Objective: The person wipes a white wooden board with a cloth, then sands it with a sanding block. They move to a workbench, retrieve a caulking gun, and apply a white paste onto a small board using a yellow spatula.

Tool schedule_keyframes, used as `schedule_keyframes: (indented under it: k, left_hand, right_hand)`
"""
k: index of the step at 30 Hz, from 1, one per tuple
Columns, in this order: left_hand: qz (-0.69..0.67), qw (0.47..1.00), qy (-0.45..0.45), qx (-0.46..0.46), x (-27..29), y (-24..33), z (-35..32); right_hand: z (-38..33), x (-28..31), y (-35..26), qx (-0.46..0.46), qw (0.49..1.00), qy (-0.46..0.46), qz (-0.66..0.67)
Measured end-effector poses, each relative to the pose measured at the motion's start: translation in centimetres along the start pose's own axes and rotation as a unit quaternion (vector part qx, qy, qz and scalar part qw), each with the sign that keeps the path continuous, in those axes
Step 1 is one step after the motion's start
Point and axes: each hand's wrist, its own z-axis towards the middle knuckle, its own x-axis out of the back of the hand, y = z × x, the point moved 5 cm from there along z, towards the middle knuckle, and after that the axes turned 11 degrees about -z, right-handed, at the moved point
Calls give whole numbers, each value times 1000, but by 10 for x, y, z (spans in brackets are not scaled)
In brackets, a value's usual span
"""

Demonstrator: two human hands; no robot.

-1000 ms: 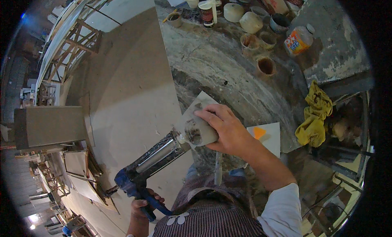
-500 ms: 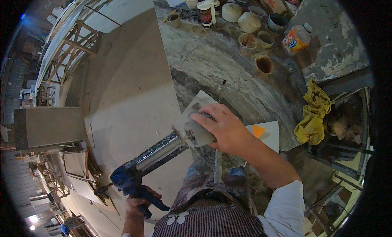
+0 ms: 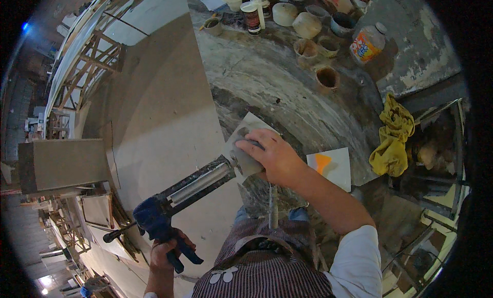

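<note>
My left hand (image 3: 171,249) is wrapped round the handle of a dark blue caulking gun (image 3: 200,187). The gun slants up to the right, with a silvery cartridge in its frame and a rod protruding at the rear. At its front end my right hand (image 3: 282,162) is closed over a smudged, grey, rounded, cup-like piece (image 3: 247,163). My fingers cover part of that piece, and I cannot see whether the gun's tip touches it or enters it. Under the right hand lies a white square board (image 3: 250,122) with grey smears, at the table's edge.
On the marbled grey table (image 3: 251,77) another white board (image 3: 339,172) bears an orange patch. Several used cups (image 3: 327,78), a dark can (image 3: 251,18) and a plastic bottle (image 3: 368,44) stand farther back. A yellow cloth (image 3: 393,139) hangs at the right edge, near a metal frame (image 3: 457,159).
The gun has shifted slightly left and rolled, showing more of its cartridge and rear rod. My left hand moved with it. My right hand, still on the grey piece, has shifted slightly left.
</note>
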Motion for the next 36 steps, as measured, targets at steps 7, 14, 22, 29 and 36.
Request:
schedule_keyframes:
  k: [7,14,22,29,36]
  left_hand:
    - [61,998,5,-4,1,8,0]
    - [13,1000,3,-25,-6,8,3]
    - [17,999,-45,-13,-20,10,-1]
    - [-31,998,-46,-2,-10,7,2]
    - [-29,999,-38,-2,-6,7,2]
  right_hand:
    - [-1,0,4,-22,1000,8,2]
    - [0,5,4,-11,1000,21,-4]
    - [6,15,5,-13,1000,18,6]
    - [15,19,1,-4,1000,13,-5]
    - [14,12,2,6,999,28,-16]
